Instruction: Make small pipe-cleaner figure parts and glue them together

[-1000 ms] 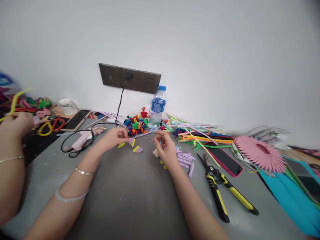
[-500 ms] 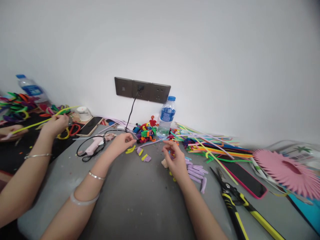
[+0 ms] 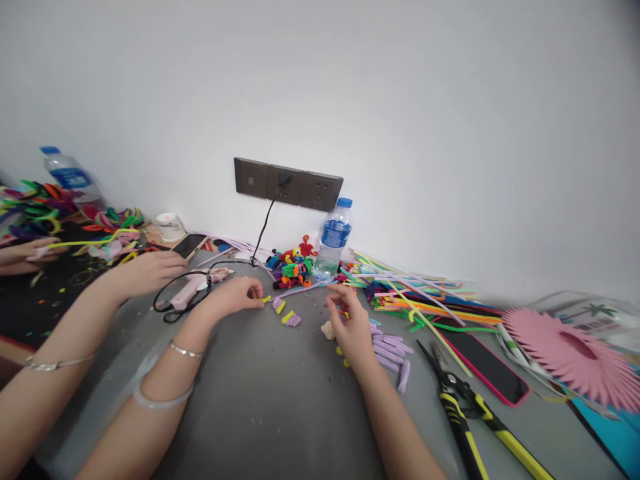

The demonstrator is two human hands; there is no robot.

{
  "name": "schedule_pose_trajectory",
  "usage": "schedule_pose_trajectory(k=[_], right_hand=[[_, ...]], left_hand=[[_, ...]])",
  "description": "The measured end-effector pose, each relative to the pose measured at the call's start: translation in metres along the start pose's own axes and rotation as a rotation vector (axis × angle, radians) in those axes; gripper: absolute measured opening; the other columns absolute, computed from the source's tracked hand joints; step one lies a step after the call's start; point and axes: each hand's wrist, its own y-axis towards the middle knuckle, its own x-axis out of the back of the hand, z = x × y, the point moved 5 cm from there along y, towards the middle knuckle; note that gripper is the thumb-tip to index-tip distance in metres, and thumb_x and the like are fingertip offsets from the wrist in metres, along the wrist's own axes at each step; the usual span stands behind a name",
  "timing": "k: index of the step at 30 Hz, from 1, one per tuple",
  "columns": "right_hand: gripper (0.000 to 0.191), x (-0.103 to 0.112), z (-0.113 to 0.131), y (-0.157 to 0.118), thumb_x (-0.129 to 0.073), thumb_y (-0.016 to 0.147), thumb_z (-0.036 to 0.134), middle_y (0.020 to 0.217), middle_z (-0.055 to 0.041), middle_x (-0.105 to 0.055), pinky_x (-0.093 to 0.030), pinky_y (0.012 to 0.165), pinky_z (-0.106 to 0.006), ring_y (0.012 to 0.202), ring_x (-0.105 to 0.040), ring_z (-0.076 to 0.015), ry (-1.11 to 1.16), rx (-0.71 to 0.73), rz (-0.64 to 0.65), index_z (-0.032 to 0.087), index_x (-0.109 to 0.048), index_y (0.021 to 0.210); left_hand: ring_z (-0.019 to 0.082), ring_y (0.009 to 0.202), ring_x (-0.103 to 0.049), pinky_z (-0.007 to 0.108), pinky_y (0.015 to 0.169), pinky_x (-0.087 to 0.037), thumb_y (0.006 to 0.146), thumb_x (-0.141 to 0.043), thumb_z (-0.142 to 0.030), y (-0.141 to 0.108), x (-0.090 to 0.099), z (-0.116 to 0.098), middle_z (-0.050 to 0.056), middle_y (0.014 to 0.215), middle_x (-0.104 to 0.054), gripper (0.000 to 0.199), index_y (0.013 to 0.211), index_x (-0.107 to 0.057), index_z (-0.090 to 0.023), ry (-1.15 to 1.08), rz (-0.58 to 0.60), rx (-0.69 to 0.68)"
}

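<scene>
My left hand (image 3: pixel 233 293) is closed, its fingertips pinching a short yellow pipe cleaner piece (image 3: pixel 267 299) at the table. Just right of it lie short purple and yellow pipe cleaner pieces (image 3: pixel 285 312) in a row. My right hand (image 3: pixel 350 323) hovers with fingers loosely curled and thumb apart, and nothing shows between them. Beneath and beside it are a small beige lump (image 3: pixel 327 330), yellow bits (image 3: pixel 345 362) and a pile of folded purple pipe cleaner pieces (image 3: pixel 393 350). Behind, colourful pipe cleaner figures (image 3: pixel 294 265) sit beside a water bottle (image 3: pixel 334 240).
A pink glue gun (image 3: pixel 190 291) with a black cord lies left, near a co-worker's hand (image 3: pixel 145 272). On the right are yellow-black shears (image 3: pixel 463 397), a pink-cased phone (image 3: pixel 487 367), long pipe cleaners (image 3: pixel 430 293) and a pink pleated fan (image 3: pixel 565 347).
My left hand has moved down and slightly left, and its fingers now pinch the yellow piece. The co-worker's hand has moved right, towards the phone. My right hand has hardly moved.
</scene>
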Motion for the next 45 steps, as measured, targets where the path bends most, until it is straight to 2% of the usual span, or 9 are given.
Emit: schedule_pose_trajectory(k=[9, 17, 23, 26, 28, 31, 35, 40, 45], right_hand=[[0.022, 0.001, 0.003, 0.001, -0.049, 0.089, 0.017, 0.078, -0.0012, -0.060, -0.044, 0.066, -0.030, 0.069, -0.057, -0.0157, 0.015, -0.007, -0.006, 0.021, -0.055, 0.109], [0.039, 0.030, 0.011, 0.004, -0.046, 0.093, 0.023, 0.087, -0.0038, -0.052, -0.047, 0.066, -0.032, 0.075, -0.054, -0.0176, 0.185, 0.053, -0.412, 0.023, -0.036, 0.131], [0.037, 0.047, 0.002, 0.011, -0.042, 0.093, 0.026, 0.087, -0.0050, -0.051, -0.047, 0.069, -0.034, 0.072, -0.053, -0.0183, 0.144, 0.001, -0.476, 0.023, -0.033, 0.129], [0.030, 0.058, -0.005, 0.015, -0.041, 0.093, 0.027, 0.084, -0.0036, -0.052, -0.046, 0.065, -0.032, 0.068, -0.052, -0.0166, 0.145, -0.010, -0.496, 0.022, -0.040, 0.122], [0.020, 0.064, -0.013, 0.019, -0.042, 0.093, 0.027, 0.079, -0.0025, -0.054, -0.044, 0.062, -0.030, 0.065, -0.052, -0.0157, 0.120, -0.044, -0.416, 0.021, -0.050, 0.110], [0.016, 0.061, -0.025, 0.023, -0.044, 0.091, 0.023, 0.068, -0.0004, -0.057, -0.042, 0.059, -0.028, 0.060, -0.052, -0.0154, 0.006, -0.095, -0.105, 0.019, -0.060, 0.092], [0.014, 0.052, -0.034, 0.018, -0.051, 0.089, 0.022, 0.071, 0.0005, -0.063, -0.042, 0.060, -0.026, 0.061, -0.054, -0.0143, -0.107, -0.124, 0.229, 0.019, -0.064, 0.090], [0.012, 0.048, -0.033, 0.017, -0.057, 0.089, 0.025, 0.077, -0.0013, -0.068, -0.042, 0.060, -0.025, 0.062, -0.055, -0.0132, -0.157, -0.138, 0.271, 0.017, -0.065, 0.086], [0.011, 0.041, -0.021, 0.018, -0.056, 0.089, 0.025, 0.077, -0.0016, -0.068, -0.044, 0.064, -0.026, 0.067, -0.058, -0.0144, -0.073, -0.121, 0.188, 0.018, -0.065, 0.089]], left_hand=[[0.020, 0.060, -0.059, 0.028, 0.057, -0.041, 0.061, -0.066, -0.035, 0.000, 0.001, 0.002, 0.001, 0.063, -0.065, 0.019, 0.072, -0.063, -0.020, 0.000, -0.043, 0.008], [0.019, 0.059, -0.057, 0.026, 0.055, -0.040, 0.062, -0.062, -0.039, 0.002, 0.003, -0.009, 0.002, 0.061, -0.066, 0.019, 0.065, -0.067, -0.020, 0.071, -0.016, -0.021], [0.021, 0.061, -0.061, 0.025, 0.057, -0.042, 0.060, -0.062, -0.039, 0.006, 0.005, -0.009, 0.002, 0.060, -0.069, 0.017, 0.060, -0.068, -0.023, 0.120, 0.022, -0.010], [0.022, 0.062, -0.062, 0.026, 0.059, -0.043, 0.059, -0.064, -0.039, 0.009, 0.004, -0.005, 0.002, 0.062, -0.070, 0.017, 0.060, -0.068, -0.023, 0.122, 0.019, -0.008], [0.022, 0.062, -0.063, 0.026, 0.060, -0.044, 0.059, -0.066, -0.037, 0.010, 0.003, -0.004, 0.002, 0.064, -0.071, 0.015, 0.061, -0.069, -0.023, 0.116, 0.005, -0.011], [0.019, 0.056, -0.060, 0.022, 0.051, -0.041, 0.060, -0.070, -0.039, 0.009, 0.004, -0.002, 0.000, 0.062, -0.071, 0.016, 0.064, -0.071, -0.023, 0.092, -0.031, 0.013], [0.014, 0.046, -0.050, 0.019, 0.040, -0.032, 0.062, -0.072, -0.049, 0.007, 0.010, -0.004, -0.001, 0.055, -0.067, 0.029, 0.069, -0.072, -0.020, -0.011, -0.103, 0.084], [0.015, 0.057, -0.057, 0.023, 0.050, -0.045, 0.059, -0.078, -0.050, 0.005, 0.016, -0.018, 0.003, 0.067, -0.073, 0.036, 0.077, -0.076, -0.018, -0.245, -0.196, 0.041], [0.018, 0.071, -0.066, 0.029, 0.068, -0.054, 0.061, -0.083, -0.045, 0.003, 0.000, -0.035, 0.007, 0.084, -0.076, 0.039, 0.086, -0.076, -0.016, -0.552, -0.166, 0.016]])
